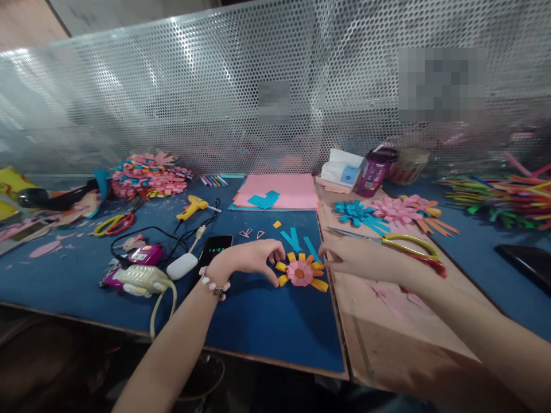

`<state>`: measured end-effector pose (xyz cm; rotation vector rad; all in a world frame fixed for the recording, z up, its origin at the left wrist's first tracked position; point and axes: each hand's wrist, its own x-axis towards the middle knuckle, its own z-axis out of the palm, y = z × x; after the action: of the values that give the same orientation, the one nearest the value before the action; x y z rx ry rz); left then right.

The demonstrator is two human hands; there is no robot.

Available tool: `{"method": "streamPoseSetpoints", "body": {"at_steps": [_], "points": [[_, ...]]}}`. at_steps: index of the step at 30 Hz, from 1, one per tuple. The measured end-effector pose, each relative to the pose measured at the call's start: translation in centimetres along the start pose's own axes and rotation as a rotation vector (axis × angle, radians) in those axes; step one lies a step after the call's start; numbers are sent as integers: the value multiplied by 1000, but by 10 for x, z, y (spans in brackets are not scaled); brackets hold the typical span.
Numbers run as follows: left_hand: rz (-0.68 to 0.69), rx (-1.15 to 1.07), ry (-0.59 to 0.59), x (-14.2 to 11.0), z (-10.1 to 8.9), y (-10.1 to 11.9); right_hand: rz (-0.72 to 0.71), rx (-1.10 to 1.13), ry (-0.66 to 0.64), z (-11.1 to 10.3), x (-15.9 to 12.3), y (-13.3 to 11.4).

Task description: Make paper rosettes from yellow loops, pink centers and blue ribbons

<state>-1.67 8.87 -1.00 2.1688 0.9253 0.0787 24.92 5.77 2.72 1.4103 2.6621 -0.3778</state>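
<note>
A paper flower [299,273] with a pink middle, a small orange centre and yellow-orange looped petals sits between my hands over the blue tabletop. On its left side, my left hand [260,259] curves in a C shape, thumb and fingers apart, the tips at the petals' edge. My right hand [350,253] is at the flower's right side with fingers parted near the petals; whether they touch cannot be made out. Just behind the flower lie blue paper strips [291,239] and a small yellow paper piece [277,224]. Scissors [411,245] with yellow and red handles lie under my right forearm.
Behind are pink paper sheets [279,189] and a perforated metal screen [215,97]. To the left: a yellow glue gun [192,207], a power strip [142,278], a phone [215,250] and a paper-flower pile [146,175]. A purple cup [373,172] stands right.
</note>
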Motion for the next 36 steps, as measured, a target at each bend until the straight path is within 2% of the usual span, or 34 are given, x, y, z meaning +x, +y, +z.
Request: {"method": "streamPoseSetpoints", "body": {"at_steps": [4,9,14,22,25,28,30,32,34,36], "points": [[17,-8,-4,1,1,-2,66,28,-35,-7,-15,-12],[22,16,-9,2,1,-3,58,-42,-17,8,-27,-26],[22,15,-19,2,0,-2,57,-52,52,26,-25,-24],[27,23,-15,2,1,-3,15,-31,75,37,-19,-18],[5,7,-18,1,0,1,18,-20,75,38,-21,-19],[-23,-27,-19,-4,-8,5,29,8,32,28,-26,-21],[-32,-36,51,-8,-17,4,28,48,-4,15,-24,-20],[-54,-2,204,-10,-28,-2,1,92,23,2,-12,-15],[-105,61,367,-8,-35,-12,-85,103,131,-6,17,-6],[-140,107,441,-4,-37,-22,-185,53,242,-7,57,5]]}}
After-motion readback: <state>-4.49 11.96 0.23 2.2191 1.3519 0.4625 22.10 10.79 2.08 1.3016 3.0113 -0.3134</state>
